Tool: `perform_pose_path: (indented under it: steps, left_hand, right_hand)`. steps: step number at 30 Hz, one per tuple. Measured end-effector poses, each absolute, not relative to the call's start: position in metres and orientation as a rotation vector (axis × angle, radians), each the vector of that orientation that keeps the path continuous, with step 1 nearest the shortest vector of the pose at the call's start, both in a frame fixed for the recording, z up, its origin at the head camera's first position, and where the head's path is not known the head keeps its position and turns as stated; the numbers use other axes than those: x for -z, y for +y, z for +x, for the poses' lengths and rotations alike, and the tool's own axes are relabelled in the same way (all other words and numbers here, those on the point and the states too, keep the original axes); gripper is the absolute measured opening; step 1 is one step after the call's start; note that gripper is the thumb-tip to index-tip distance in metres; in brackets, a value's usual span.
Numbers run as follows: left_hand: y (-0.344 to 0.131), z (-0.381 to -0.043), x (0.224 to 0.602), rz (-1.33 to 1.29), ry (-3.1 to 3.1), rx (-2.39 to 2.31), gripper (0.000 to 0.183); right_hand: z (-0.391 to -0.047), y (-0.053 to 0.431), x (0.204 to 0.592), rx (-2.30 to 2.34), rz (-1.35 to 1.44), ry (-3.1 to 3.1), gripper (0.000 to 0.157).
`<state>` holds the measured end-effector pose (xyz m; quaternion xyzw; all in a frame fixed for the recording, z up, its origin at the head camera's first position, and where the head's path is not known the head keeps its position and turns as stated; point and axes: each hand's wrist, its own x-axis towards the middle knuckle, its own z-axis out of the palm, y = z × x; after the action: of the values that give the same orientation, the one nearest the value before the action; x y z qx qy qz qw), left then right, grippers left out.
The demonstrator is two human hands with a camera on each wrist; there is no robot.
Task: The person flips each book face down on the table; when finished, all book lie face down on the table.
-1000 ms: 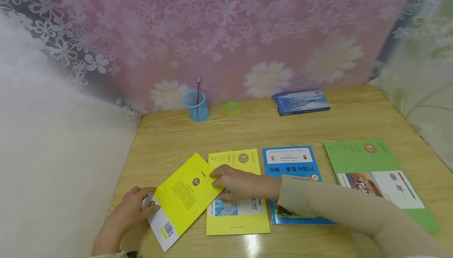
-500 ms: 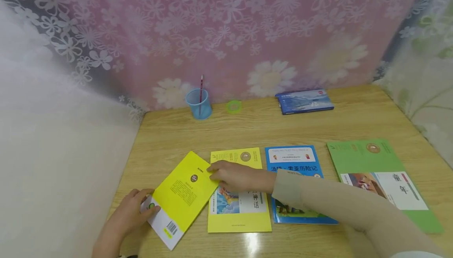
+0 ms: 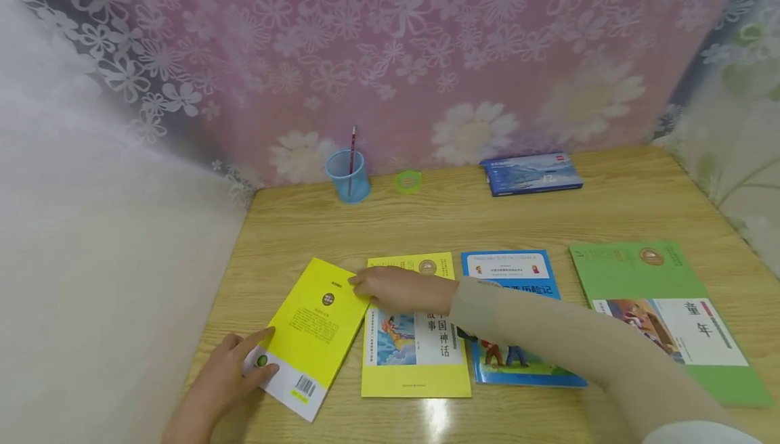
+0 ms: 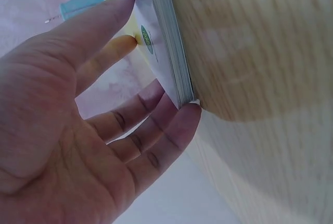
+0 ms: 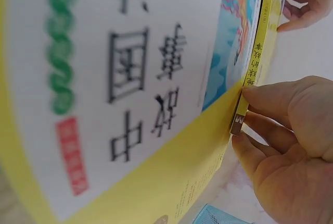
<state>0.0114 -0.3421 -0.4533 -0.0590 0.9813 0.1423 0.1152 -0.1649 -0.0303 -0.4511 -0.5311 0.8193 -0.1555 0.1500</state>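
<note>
A yellow book (image 3: 317,322), back cover up with a white strip and barcode at its near end, lies slanted on the table at the left. My left hand (image 3: 225,373) holds its lower left corner. In the left wrist view, the left thumb (image 4: 106,15) rests on the white strip while other fingers meet the edge. At the upper right corner, my right hand (image 3: 396,288) pinches the same book; the right wrist view shows its thumb (image 5: 270,96) against the spine. Beneath the right wrist lies a second yellow book (image 3: 420,383), partly covered by that hand.
Further right lie a blue book (image 3: 506,264), partly under the right sleeve, and a green book (image 3: 627,275). Along the back stand a blue mesh cup (image 3: 349,180) with a pencil (image 3: 353,143), a green tape roll (image 3: 408,181) and a blue box (image 3: 533,174).
The held yellow book has turned more upright and its top has shifted left, away from the second yellow book. My right hand has moved left with it; the left stays at the corner.
</note>
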Motion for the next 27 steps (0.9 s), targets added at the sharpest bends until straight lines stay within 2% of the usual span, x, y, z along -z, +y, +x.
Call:
perform_pose_path:
  steps: [10, 17, 27]
  left_hand:
    - [-0.339, 0.016, 0.454, -0.335, 2.824, -0.392, 0.08]
    - [-0.337, 0.017, 0.454, -0.4, 2.784, -0.37, 0.092]
    - [-0.333, 0.021, 0.453, -0.405, 2.724, -0.325, 0.098]
  right_hand:
    - [-0.179, -0.051, 0.452, 0.38, -1.55, 2.334, 0.031]
    - [-0.184, -0.061, 0.457, 0.311, -1.558, 2.301, 0.028]
    - [-0.184, -0.074, 0.451, 0.185, -1.459, 2.25, 0.057]
